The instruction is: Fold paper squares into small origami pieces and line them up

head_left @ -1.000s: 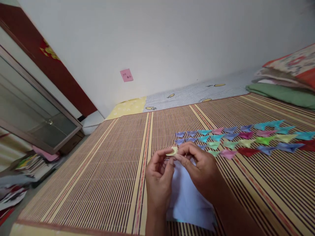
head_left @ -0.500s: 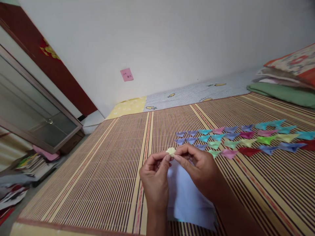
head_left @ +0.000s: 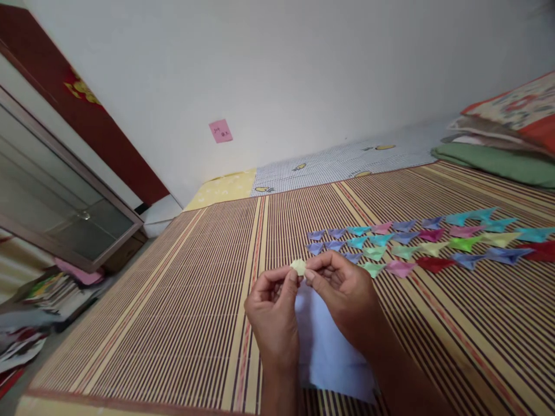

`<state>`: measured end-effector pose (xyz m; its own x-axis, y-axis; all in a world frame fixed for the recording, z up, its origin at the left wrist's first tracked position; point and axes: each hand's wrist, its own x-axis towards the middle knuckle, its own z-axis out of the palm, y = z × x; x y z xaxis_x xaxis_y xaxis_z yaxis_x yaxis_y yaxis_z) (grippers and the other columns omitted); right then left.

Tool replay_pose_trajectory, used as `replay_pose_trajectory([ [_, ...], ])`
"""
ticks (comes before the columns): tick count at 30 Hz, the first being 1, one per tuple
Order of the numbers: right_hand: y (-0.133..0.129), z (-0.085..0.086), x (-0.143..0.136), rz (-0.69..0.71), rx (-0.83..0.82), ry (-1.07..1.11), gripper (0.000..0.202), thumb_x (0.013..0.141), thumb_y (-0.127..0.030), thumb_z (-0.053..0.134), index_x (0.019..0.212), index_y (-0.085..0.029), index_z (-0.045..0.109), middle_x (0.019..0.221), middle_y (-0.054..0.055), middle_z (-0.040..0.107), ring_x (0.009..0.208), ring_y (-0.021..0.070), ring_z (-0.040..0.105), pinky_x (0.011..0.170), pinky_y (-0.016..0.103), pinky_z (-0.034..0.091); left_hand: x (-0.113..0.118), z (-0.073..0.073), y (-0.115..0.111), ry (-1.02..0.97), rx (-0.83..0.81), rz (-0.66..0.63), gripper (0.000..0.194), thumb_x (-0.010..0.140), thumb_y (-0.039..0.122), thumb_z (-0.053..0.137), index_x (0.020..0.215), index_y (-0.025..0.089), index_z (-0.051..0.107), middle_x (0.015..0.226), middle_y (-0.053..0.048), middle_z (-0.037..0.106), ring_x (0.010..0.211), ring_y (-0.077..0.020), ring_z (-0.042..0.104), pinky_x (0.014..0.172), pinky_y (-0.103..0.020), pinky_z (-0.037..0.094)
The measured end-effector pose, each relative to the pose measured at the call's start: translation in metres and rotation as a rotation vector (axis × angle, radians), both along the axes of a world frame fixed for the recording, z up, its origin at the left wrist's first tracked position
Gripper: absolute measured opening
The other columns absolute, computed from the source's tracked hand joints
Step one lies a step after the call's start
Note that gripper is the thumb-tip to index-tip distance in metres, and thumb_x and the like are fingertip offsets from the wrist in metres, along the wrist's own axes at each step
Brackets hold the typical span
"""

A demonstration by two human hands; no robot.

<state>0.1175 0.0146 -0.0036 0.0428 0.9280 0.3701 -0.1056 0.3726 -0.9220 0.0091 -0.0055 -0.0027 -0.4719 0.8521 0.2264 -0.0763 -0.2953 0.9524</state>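
A small pale-yellow piece of folded paper (head_left: pixel 298 266) is pinched between my two hands, above the striped mat. My left hand (head_left: pixel 273 306) grips its left side between thumb and index finger. At its right side, the thumb and forefinger of my right hand (head_left: pixel 347 297) press on the paper. Beneath my hands lies a white sheet (head_left: pixel 332 355), partly covered by the right hand and forearm. Just beyond the right hand, rows of small folded paper shapes (head_left: pixel 433 248) in blue, pink, green, yellow and red rest on the mat.
The striped bamboo mat (head_left: pixel 173 306) covers the bed. Folded bedding and a pillow (head_left: pixel 520 127) are stacked at the far right. A pink note (head_left: pixel 221 131) is stuck on the wall. A glass-panelled door (head_left: pixel 60 185) and stacked books (head_left: pixel 56 289) are at left.
The pale-yellow paper is tilted slightly, now showing a rounder face to me. Both hands keep their pinch on it. The whole view has shifted a little.
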Motion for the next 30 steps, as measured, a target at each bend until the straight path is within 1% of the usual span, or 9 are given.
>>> replay_pose_trajectory([
  [3, 0.001, -0.002, 0.001, -0.006, -0.012, 0.002, 0.005, 0.087, -0.023, 0.068, 0.085, -0.020, 0.065, 0.078, 0.002, 0.070, 0.072, 0.0173, 0.069, 0.066, 0.030, 0.057, 0.000, -0.001, 0.001, 0.000, 0.011, 0.004, 0.009, 0.080, 0.025, 0.081, 0.084, 0.018, 0.078, 0.081, -0.002, 0.076, 0.078, -0.0158, 0.072, 0.076, -0.027, 0.058],
  [7, 0.003, -0.001, 0.004, 0.066, -0.027, 0.015, 0.005, 0.088, -0.020, 0.066, 0.092, -0.020, 0.067, 0.084, 0.002, 0.072, 0.080, 0.0178, 0.071, 0.072, 0.030, 0.059, -0.001, -0.002, 0.003, -0.075, 0.009, -0.010, 0.011, 0.079, 0.025, 0.082, 0.083, 0.017, 0.077, 0.080, -0.003, 0.077, 0.077, -0.0158, 0.072, 0.075, -0.027, 0.058],
  [9, 0.003, -0.001, 0.006, 0.093, -0.037, 0.025, 0.007, 0.088, -0.020, 0.066, 0.095, -0.021, 0.067, 0.089, 0.003, 0.073, 0.084, 0.0178, 0.072, 0.076, 0.031, 0.059, -0.003, -0.003, 0.004, -0.130, 0.008, -0.044, 0.012, 0.078, 0.026, 0.083, 0.082, 0.016, 0.076, 0.079, -0.002, 0.076, 0.076, -0.0148, 0.072, 0.074, -0.025, 0.057],
  [12, 0.003, 0.000, 0.009, 0.128, -0.053, 0.038, 0.008, 0.089, -0.022, 0.067, 0.096, -0.021, 0.069, 0.088, 0.003, 0.074, 0.084, 0.0177, 0.072, 0.077, 0.031, 0.059, -0.007, -0.003, 0.005, -0.148, 0.007, -0.120, 0.014, 0.078, 0.027, 0.084, 0.083, 0.016, 0.076, 0.079, -0.002, 0.075, 0.076, -0.0133, 0.069, 0.073, -0.023, 0.056],
  [16, 0.003, -0.001, 0.012, 0.160, -0.048, 0.063, 0.007, 0.090, -0.022, 0.068, 0.095, -0.020, 0.071, 0.085, 0.002, 0.073, 0.081, 0.0170, 0.072, 0.076, 0.030, 0.058, -0.010, -0.001, 0.004, -0.090, -0.001, -0.186, 0.011, 0.081, 0.026, 0.082, 0.084, 0.017, 0.076, 0.079, -0.001, 0.072, 0.073, -0.0118, 0.065, 0.071, -0.022, 0.054],
  [19, 0.004, -0.001, 0.013, 0.158, -0.066, 0.098, 0.007, 0.089, -0.022, 0.069, 0.095, -0.020, 0.071, 0.084, 0.002, 0.073, 0.081, 0.0167, 0.072, 0.076, 0.030, 0.058, -0.011, 0.002, 0.003, -0.052, 0.019, -0.226, 0.007, 0.081, 0.022, 0.081, 0.082, 0.017, 0.076, 0.081, -0.001, 0.072, 0.074, -0.0124, 0.066, 0.072, -0.022, 0.054],
  [23, 0.003, 0.002, 0.012, 0.162, -0.057, 0.080, 0.005, 0.089, -0.023, 0.069, 0.093, -0.020, 0.072, 0.083, 0.002, 0.073, 0.079, 0.0164, 0.071, 0.073, 0.029, 0.057, -0.011, 0.005, 0.000, -0.009, 0.027, -0.243, 0.007, 0.083, 0.021, 0.080, 0.089, 0.020, 0.077, 0.083, -0.001, 0.073, 0.074, -0.0124, 0.067, 0.072, -0.022, 0.055],
  [27, 0.001, 0.005, 0.013, 0.145, -0.039, 0.034, 0.004, 0.089, -0.021, 0.068, 0.091, -0.020, 0.072, 0.082, 0.001, 0.072, 0.078, 0.0159, 0.070, 0.073, 0.028, 0.056, -0.013, 0.005, -0.001, 0.065, 0.090, -0.263, 0.004, 0.087, 0.017, 0.075, 0.088, 0.021, 0.077, 0.085, 0.000, 0.070, 0.076, -0.0123, 0.066, 0.072, -0.022, 0.054],
  [30, 0.002, 0.005, 0.015, 0.172, -0.075, 0.077, 0.004, 0.088, -0.021, 0.068, 0.090, -0.021, 0.072, 0.082, 0.001, 0.072, 0.078, 0.0158, 0.070, 0.074, 0.028, 0.056, -0.016, 0.005, -0.001, 0.171, 0.151, -0.285, 0.011, 0.089, 0.012, 0.072, 0.087, 0.022, 0.077, 0.087, 0.000, 0.069, 0.080, -0.0131, 0.066, 0.074, -0.024, 0.053],
])
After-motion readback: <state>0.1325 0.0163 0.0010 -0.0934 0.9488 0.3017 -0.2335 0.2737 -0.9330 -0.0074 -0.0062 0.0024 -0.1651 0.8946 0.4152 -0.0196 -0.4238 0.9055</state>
